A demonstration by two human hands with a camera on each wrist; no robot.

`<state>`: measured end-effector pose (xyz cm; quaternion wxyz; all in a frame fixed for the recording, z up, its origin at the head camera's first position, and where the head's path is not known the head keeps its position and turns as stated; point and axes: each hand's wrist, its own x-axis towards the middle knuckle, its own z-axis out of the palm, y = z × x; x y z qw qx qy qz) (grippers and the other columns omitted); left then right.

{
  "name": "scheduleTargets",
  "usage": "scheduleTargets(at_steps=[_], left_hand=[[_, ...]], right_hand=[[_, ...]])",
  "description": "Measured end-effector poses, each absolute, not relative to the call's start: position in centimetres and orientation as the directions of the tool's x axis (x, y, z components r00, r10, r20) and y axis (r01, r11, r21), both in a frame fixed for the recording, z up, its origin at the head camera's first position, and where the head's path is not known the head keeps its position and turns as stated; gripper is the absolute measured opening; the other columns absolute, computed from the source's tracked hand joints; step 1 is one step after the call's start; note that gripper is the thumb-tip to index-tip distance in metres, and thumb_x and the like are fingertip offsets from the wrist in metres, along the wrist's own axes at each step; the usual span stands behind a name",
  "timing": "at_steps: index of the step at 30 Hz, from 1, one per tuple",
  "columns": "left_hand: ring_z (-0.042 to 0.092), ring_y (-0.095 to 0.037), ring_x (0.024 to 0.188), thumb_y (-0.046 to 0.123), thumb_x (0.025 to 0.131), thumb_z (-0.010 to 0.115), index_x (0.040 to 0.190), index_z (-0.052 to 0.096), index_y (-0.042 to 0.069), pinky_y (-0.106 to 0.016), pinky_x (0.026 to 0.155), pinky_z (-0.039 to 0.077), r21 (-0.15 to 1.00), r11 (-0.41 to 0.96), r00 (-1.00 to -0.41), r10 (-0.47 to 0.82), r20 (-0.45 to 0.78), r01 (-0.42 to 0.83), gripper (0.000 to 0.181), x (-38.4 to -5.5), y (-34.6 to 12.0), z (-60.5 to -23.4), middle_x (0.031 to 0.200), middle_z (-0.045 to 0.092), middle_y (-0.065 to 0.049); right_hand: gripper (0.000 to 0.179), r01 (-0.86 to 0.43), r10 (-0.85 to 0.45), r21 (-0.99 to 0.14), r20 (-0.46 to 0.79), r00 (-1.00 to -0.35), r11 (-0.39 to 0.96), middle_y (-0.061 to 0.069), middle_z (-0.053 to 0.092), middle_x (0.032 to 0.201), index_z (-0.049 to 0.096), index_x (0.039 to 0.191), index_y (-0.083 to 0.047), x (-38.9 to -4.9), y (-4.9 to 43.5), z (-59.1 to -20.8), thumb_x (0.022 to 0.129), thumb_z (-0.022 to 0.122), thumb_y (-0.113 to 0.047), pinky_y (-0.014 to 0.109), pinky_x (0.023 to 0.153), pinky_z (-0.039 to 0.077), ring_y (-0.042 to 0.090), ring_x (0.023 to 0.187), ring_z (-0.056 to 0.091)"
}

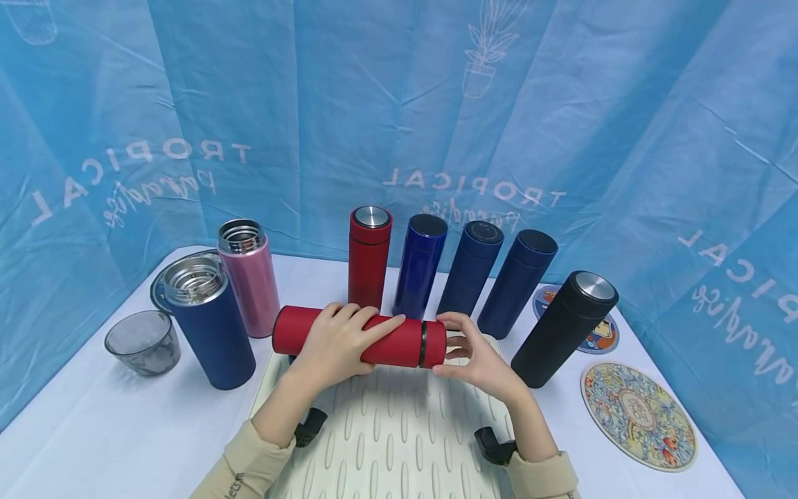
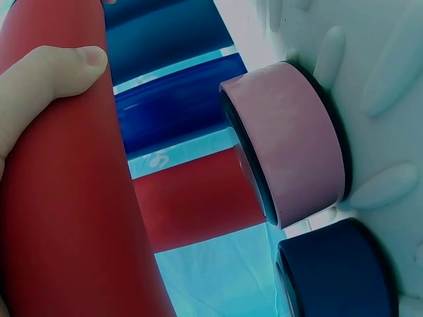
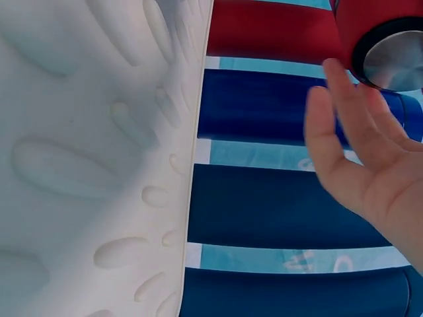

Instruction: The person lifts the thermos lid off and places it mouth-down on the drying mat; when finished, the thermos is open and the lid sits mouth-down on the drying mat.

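Note:
My left hand (image 1: 349, 339) grips a red thermos (image 1: 399, 341) around its body, holding it sideways above a cream board (image 1: 380, 430) with oval ridges. The lid end, past a black ring, points right; its silver disc shows in the right wrist view. My right hand (image 1: 476, 353) surrounds the lid (image 1: 436, 344), thumb below and fingers above, spread a little wider than it. In the right wrist view, daylight shows between the spread fingers and the silver end. Under the thermos, a pink lid (image 2: 294, 142) and a navy lid (image 2: 340, 271) sit on the board.
An uncapped navy thermos (image 1: 215, 333), an uncapped pink thermos (image 1: 252, 287) and a grey glass bowl (image 1: 146, 346) stand left. Behind are a red thermos (image 1: 369, 267) and several blue ones (image 1: 419, 270). A black thermos (image 1: 555, 339) and round patterned coasters (image 1: 639, 416) are on the right.

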<state>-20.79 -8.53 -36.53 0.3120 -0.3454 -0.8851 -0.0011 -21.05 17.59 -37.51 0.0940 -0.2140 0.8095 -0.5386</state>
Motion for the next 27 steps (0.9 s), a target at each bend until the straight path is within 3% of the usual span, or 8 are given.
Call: scheduleTargets(at_steps=[4, 8, 16, 21, 27], left_hand=[[0.059, -0.026, 0.092, 0.047, 0.053, 0.085, 0.131, 0.05, 0.031, -0.044, 0.079, 0.049, -0.221, 0.761, -0.565, 0.613, 0.552, 0.61, 0.087, -20.84, -8.54, -36.54, 0.105, 0.062, -0.006], [0.059, -0.026, 0.092, 0.047, 0.053, 0.085, 0.131, 0.049, 0.031, -0.044, 0.079, 0.048, -0.226, 0.759, -0.565, 0.618, 0.547, 0.611, 0.087, -20.91, -8.49, -36.56, 0.105, 0.061, -0.006], [0.059, -0.026, 0.091, 0.044, 0.052, 0.086, 0.131, 0.05, 0.031, -0.044, 0.078, 0.049, -0.221, 0.756, -0.558, 0.617, 0.555, 0.617, 0.088, -20.88, -8.46, -36.65, 0.105, 0.062, -0.007], [0.059, -0.026, 0.09, 0.044, 0.053, 0.086, 0.132, 0.049, 0.031, -0.044, 0.079, 0.049, -0.227, 0.755, -0.552, 0.619, 0.559, 0.616, 0.088, -20.89, -8.5, -36.61, 0.104, 0.062, -0.006], [0.059, -0.026, 0.09, 0.044, 0.053, 0.086, 0.131, 0.05, 0.03, -0.044, 0.079, 0.049, -0.231, 0.753, -0.544, 0.619, 0.566, 0.616, 0.087, -20.83, -8.56, -36.58, 0.104, 0.062, -0.006]], right_hand=[[0.061, -0.186, -0.437, -0.921, 0.018, -0.899, 0.343, 0.016, 0.043, 0.132, 0.024, 0.141, -0.019, -21.19, 17.75, -37.49, 0.091, 0.055, -0.033, 0.048, 0.087, 0.047, 0.03, 0.107, 0.055], [0.049, -0.144, -0.4, -0.905, -0.03, -0.916, 0.4, 0.015, 0.055, 0.12, 0.033, 0.138, -0.016, -21.18, 17.89, -37.37, 0.096, 0.04, -0.041, 0.049, 0.084, 0.047, 0.025, 0.098, 0.059], [0.048, -0.139, -0.41, -0.901, -0.046, -0.911, 0.41, 0.014, 0.057, 0.116, 0.039, 0.134, -0.012, -21.24, 17.93, -37.4, 0.094, 0.048, -0.036, 0.047, 0.084, 0.048, 0.024, 0.096, 0.058], [0.048, -0.153, -0.425, -0.925, -0.01, -0.905, 0.347, 0.014, 0.052, 0.121, 0.041, 0.132, -0.016, -21.19, 18.07, -37.4, 0.089, 0.056, -0.031, 0.049, 0.084, 0.049, 0.027, 0.101, 0.056], [0.059, -0.201, -0.433, -0.922, 0.04, -0.901, 0.331, 0.013, 0.048, 0.126, 0.039, 0.13, -0.021, -20.95, 17.95, -37.34, 0.08, 0.069, -0.026, 0.04, 0.081, 0.052, 0.029, 0.101, 0.057]])
